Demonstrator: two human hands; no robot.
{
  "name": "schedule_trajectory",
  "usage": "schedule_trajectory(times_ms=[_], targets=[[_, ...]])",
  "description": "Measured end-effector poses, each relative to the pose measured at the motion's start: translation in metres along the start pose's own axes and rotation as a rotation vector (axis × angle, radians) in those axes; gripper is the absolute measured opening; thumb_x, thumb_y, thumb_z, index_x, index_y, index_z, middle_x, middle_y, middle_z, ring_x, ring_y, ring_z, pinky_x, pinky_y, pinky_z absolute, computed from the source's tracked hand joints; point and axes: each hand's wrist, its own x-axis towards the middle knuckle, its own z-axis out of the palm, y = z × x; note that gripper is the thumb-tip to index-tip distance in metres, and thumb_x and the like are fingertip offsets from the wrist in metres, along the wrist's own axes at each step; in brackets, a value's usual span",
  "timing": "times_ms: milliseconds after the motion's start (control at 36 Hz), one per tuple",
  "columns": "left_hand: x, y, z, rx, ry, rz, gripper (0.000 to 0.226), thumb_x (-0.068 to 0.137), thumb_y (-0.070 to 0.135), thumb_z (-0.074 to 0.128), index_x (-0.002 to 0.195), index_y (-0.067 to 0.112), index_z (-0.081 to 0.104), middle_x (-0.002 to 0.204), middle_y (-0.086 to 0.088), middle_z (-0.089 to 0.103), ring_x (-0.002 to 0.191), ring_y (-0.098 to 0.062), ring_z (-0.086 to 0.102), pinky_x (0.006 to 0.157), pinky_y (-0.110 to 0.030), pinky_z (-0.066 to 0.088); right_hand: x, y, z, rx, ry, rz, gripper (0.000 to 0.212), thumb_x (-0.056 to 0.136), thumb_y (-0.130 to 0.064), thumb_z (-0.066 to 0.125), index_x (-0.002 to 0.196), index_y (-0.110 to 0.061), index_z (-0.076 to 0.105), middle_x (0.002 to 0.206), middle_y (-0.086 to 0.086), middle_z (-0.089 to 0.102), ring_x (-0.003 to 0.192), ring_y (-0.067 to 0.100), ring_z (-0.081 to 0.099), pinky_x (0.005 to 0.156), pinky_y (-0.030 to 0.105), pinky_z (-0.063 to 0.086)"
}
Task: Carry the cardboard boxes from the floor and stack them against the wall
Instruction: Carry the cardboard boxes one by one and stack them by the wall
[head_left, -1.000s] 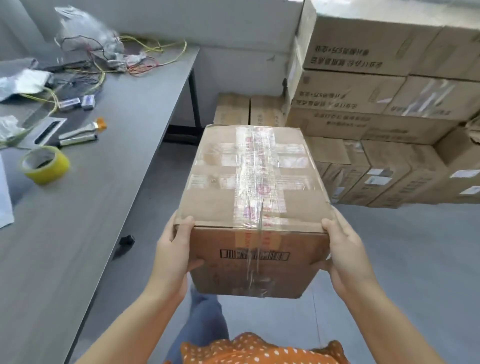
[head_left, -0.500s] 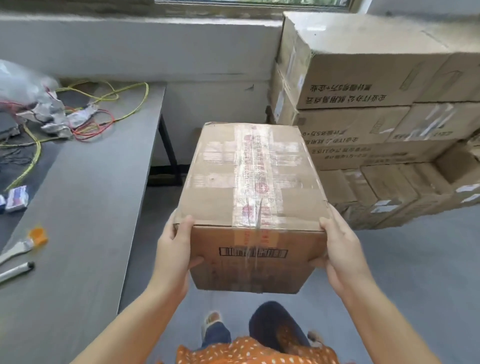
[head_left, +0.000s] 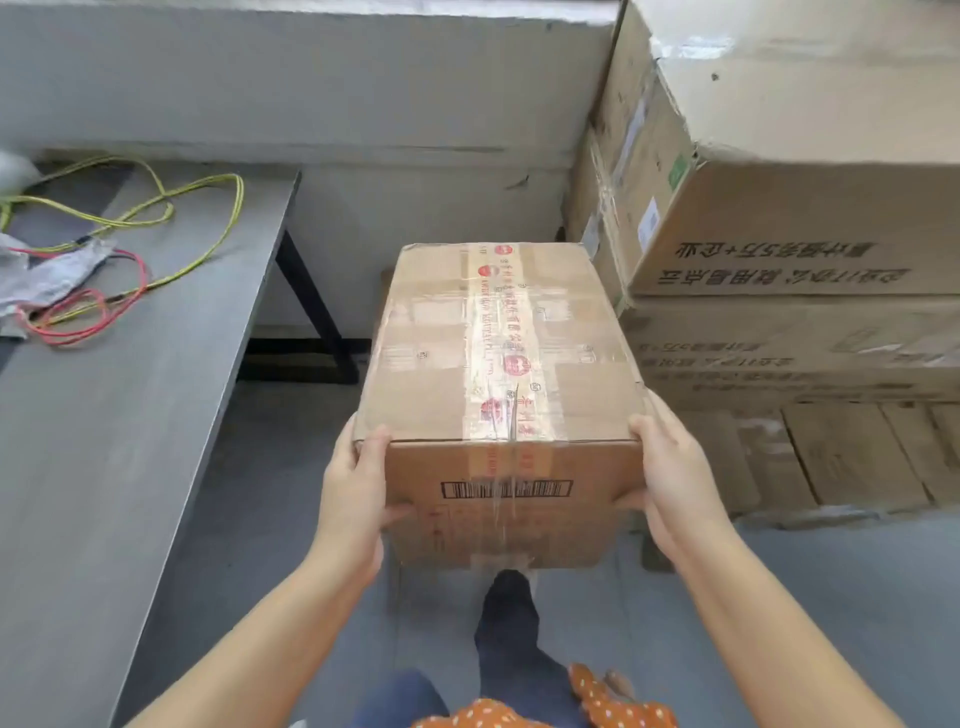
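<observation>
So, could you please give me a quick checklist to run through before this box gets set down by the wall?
1. Left hand holds the box at its near left corner: ok.
2. Right hand holds the near right corner: ok.
3. Tape along the box top intact: ok.
4. Floor strip between table and stack free of obstacles: ok, as far as visible.
5. Landing spot beyond the box, at the wall: cannot tell, the box hides it.
6. Stack looks steady: cannot tell.
</observation>
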Motion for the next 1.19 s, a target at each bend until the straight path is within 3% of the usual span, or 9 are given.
schedule_trajectory(times_ms=[222, 306, 417, 528, 639, 778, 861, 1000, 1194], targets=[[0.093, -0.015, 0.071, 0.072, 0.026, -0.074, 0.032, 0.1, 0.018, 0.041, 0.126, 0.034, 0.05, 0.106, 0.014, 0.063, 0.086, 0.002, 0.059, 0.08, -0.035, 0.051, 0.126, 0.013, -0.003, 0.031, -0.039, 0.065, 0.05, 0.093, -0.012, 0.04, 0.137, -0.036, 0.049, 0.124, -0.014, 0.063, 0.11, 0.014, 0.06, 0.08, 0.031, 0.044], [0.124, -0.033, 0.079, 0.207, 0.001, -0.153, 0.034, 0.099, 0.02, 0.038, 0.128, 0.036, 0.047, 0.114, 0.007, 0.063, 0.091, -0.008, 0.059, 0.077, -0.033, 0.048, 0.152, 0.036, -0.006, 0.126, -0.099, 0.207, 0.051, 0.098, -0.006, 0.035, 0.14, -0.033, 0.046, 0.126, -0.014, 0.062, 0.11, 0.012, 0.061, 0.072, 0.027, 0.046], [0.137, -0.057, 0.074, 0.333, -0.086, -0.366, 0.034, 0.102, 0.035, 0.034, 0.136, 0.039, 0.038, 0.128, 0.005, 0.055, 0.109, -0.023, 0.055, 0.079, -0.04, 0.043, 0.155, 0.071, -0.015, 0.076, -0.098, 0.389, 0.047, 0.102, -0.015, 0.041, 0.146, -0.031, 0.038, 0.141, -0.012, 0.05, 0.122, 0.01, 0.051, 0.089, 0.025, 0.041], [0.139, -0.065, 0.074, 0.11, -0.087, -0.536, 0.039, 0.102, 0.042, 0.033, 0.14, 0.031, 0.033, 0.134, 0.0, 0.05, 0.113, -0.035, 0.055, 0.086, -0.051, 0.044, 0.144, 0.08, -0.015, 0.093, -0.013, 0.596, 0.066, 0.096, -0.043, 0.05, 0.152, -0.022, 0.022, 0.155, -0.005, 0.027, 0.142, 0.021, 0.029, 0.108, 0.045, 0.034], [0.142, -0.061, 0.084, -0.125, -0.019, -0.602, 0.033, 0.101, 0.034, 0.04, 0.131, 0.018, 0.04, 0.123, -0.015, 0.055, 0.093, -0.037, 0.061, 0.072, -0.046, 0.05, 0.148, 0.073, -0.002, 0.428, -0.105, 0.836, 0.053, 0.097, -0.039, 0.047, 0.142, -0.014, 0.036, 0.141, 0.017, 0.046, 0.133, 0.035, 0.043, 0.1, 0.061, 0.038], [0.158, -0.056, 0.088, -0.227, 0.014, -0.605, 0.039, 0.101, 0.026, 0.044, 0.136, 0.01, 0.039, 0.131, -0.019, 0.053, 0.116, -0.043, 0.054, 0.09, -0.051, 0.046, 0.162, 0.06, 0.018, 0.507, -0.053, 0.804, 0.027, 0.1, -0.024, 0.046, 0.125, -0.015, 0.042, 0.141, 0.017, 0.048, 0.13, 0.035, 0.046, 0.105, 0.057, 0.035], [0.181, -0.047, 0.095, -0.252, 0.01, -0.575, 0.04, 0.101, 0.022, 0.044, 0.138, 0.009, 0.037, 0.139, -0.019, 0.048, 0.122, -0.041, 0.051, 0.1, -0.053, 0.043, 0.179, 0.051, 0.029, 0.5, -0.034, 0.771, 0.04, 0.101, -0.025, 0.044, 0.138, -0.013, 0.039, 0.144, 0.017, 0.045, 0.133, 0.033, 0.043, 0.108, 0.055, 0.034], [0.23, -0.024, 0.117, -0.338, 0.016, -0.573, 0.04, 0.101, 0.02, 0.045, 0.139, 0.01, 0.035, 0.14, -0.019, 0.046, 0.124, -0.039, 0.05, 0.09, -0.051, 0.045, 0.221, 0.028, 0.053, 0.527, 0.024, 0.723, 0.048, 0.101, -0.027, 0.044, 0.144, -0.009, 0.034, 0.147, 0.019, 0.04, 0.135, 0.033, 0.042, 0.109, 0.055, 0.034], [0.288, 0.006, 0.152, -0.226, -0.066, -0.443, 0.046, 0.104, 0.022, 0.035, 0.148, 0.019, 0.022, 0.15, -0.016, 0.034, 0.129, -0.039, 0.047, 0.107, -0.054, 0.036, 0.288, 0.001, 0.088, 0.586, 0.069, 0.639, 0.052, 0.1, -0.029, 0.045, 0.147, -0.012, 0.031, 0.152, 0.014, 0.036, 0.135, 0.031, 0.042, 0.109, 0.053, 0.034]])
